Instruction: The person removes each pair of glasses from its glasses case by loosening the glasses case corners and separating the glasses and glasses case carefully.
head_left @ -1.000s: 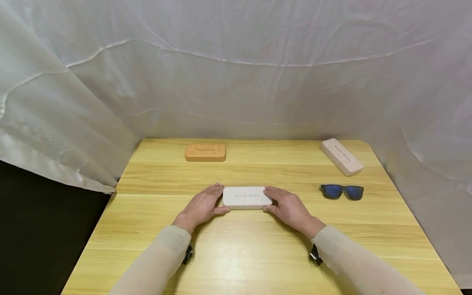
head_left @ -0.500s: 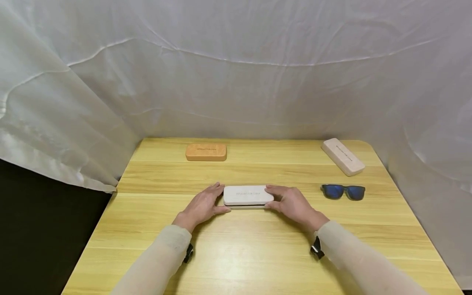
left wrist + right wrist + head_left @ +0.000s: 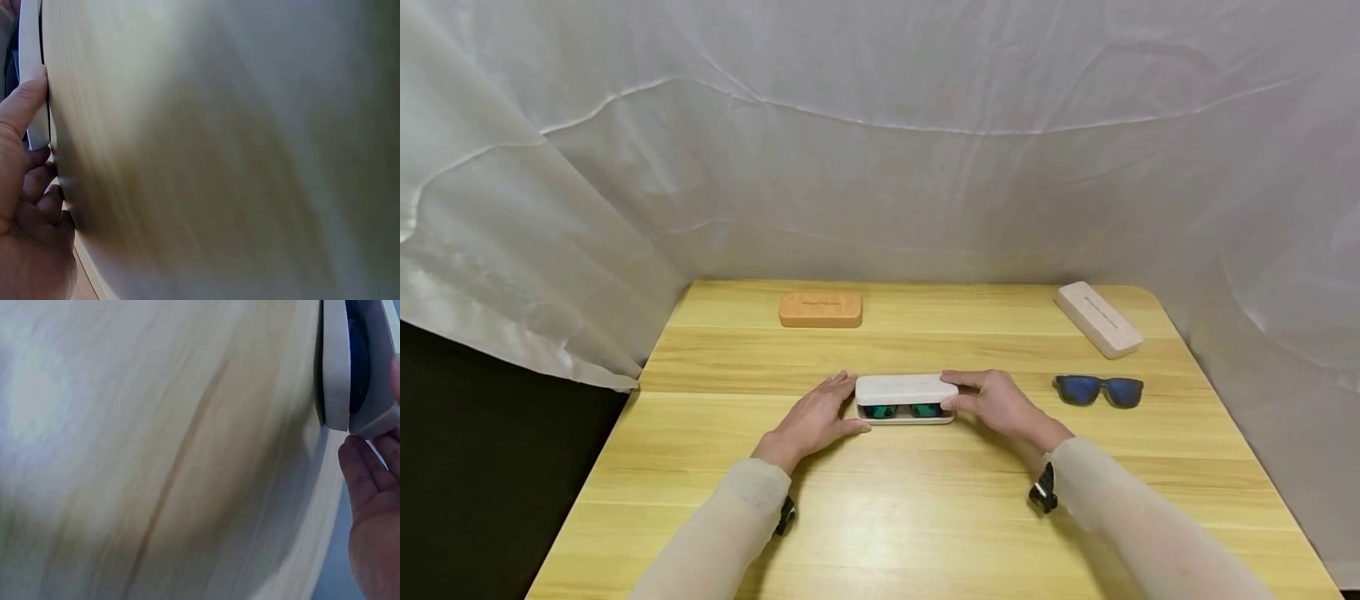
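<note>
A white glasses case (image 3: 906,386) lies in the middle of the table, its lid partly raised. Green-lensed sunglasses (image 3: 880,411) show in the gap below the lid. My left hand (image 3: 808,423) holds the case's left end, with the thumb at its front edge; the left wrist view shows that thumb (image 3: 25,100) against the lower half (image 3: 31,37). At the other end, my right hand (image 3: 996,404) pinches the raised lid between thumb and fingers. The right wrist view shows the lid (image 3: 378,422) tilted away from the base (image 3: 336,369), a dark lens between them.
Blue-lensed sunglasses (image 3: 1097,390) lie folded-front up on the right of the wooden table (image 3: 880,517). A pale pink case (image 3: 1097,320) sits at an angle behind them. An orange case (image 3: 821,309) rests near the back edge. A white curtain (image 3: 880,192) hangs behind.
The white case was closed a second ago; my right hand has lifted its lid, and the green-lensed sunglasses inside have come into view. My left hand has stayed in place.
</note>
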Demonstrator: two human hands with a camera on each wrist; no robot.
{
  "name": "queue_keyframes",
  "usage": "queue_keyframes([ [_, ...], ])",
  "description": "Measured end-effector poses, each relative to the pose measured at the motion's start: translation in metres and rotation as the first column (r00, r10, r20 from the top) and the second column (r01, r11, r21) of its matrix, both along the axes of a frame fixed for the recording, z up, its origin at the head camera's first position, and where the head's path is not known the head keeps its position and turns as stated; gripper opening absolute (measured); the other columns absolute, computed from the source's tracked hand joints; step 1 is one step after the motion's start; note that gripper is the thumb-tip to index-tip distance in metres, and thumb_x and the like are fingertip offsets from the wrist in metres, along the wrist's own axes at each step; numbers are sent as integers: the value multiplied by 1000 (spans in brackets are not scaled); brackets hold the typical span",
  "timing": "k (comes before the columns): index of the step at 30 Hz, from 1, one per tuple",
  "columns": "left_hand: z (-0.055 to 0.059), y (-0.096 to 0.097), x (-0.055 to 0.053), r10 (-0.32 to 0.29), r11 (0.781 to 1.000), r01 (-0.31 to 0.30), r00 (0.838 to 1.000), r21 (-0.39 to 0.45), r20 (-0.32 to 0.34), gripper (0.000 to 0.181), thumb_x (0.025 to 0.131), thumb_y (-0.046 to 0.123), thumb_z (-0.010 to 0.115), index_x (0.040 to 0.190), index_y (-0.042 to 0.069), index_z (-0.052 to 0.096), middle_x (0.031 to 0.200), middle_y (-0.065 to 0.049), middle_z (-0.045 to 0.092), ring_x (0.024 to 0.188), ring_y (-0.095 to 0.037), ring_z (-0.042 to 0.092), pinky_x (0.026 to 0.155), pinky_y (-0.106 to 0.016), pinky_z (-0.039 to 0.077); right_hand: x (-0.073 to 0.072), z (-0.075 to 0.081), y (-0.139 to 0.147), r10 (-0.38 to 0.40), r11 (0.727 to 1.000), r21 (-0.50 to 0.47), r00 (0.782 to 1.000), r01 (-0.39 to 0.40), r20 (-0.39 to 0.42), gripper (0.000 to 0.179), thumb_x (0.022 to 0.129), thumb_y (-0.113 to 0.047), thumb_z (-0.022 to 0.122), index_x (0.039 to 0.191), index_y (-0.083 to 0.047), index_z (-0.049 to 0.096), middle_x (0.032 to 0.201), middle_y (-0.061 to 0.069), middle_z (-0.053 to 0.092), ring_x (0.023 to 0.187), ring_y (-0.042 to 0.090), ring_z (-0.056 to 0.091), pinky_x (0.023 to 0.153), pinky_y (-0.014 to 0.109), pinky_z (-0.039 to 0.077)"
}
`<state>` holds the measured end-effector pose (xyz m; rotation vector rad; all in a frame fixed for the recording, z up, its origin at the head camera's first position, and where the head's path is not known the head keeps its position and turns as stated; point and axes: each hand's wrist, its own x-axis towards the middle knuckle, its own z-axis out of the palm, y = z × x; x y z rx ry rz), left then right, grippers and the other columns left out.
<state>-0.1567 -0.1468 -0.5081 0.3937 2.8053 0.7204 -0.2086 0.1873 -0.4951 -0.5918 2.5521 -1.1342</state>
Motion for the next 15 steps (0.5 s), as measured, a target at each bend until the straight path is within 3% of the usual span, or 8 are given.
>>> queue_keyframes([
  [2,-1,-1,1,2,1000,-2,1000,7,0,87,94,51,77,163,10,41,170,-11,37,160,-30,29,130,-53,30,-2,0,-1,-21,1000,-12,1000,22,5,55,98,-47,73,141,-13,70,140,10,69,121,27,69,101,46,60],
  [6,-2,-1,2,-10,1000,10,1000,20,-17,83,95,49,76,162,11,44,169,-11,39,160,-31,28,130,-55,29,-6,0,-6,-101,994,-39,995,101,0,54,104,-53,60,133,-9,74,128,12,75,109,24,72,94,45,61],
  [10,-4,1,4,-29,999,28,999,-19,-33,82,98,52,71,164,13,40,170,-10,38,162,-30,25,132,-53,25,-7,1,-11,-158,986,-48,987,159,17,57,107,-55,55,132,-7,74,129,14,75,116,25,70,102,49,59],
  [15,-7,5,7,-78,991,67,992,-113,-99,83,104,57,59,165,8,34,170,-14,37,161,-33,26,134,-47,22,-6,0,-13,-212,972,-81,972,221,106,65,105,-61,53,139,-8,70,134,13,72,122,28,68,103,50,59],
])
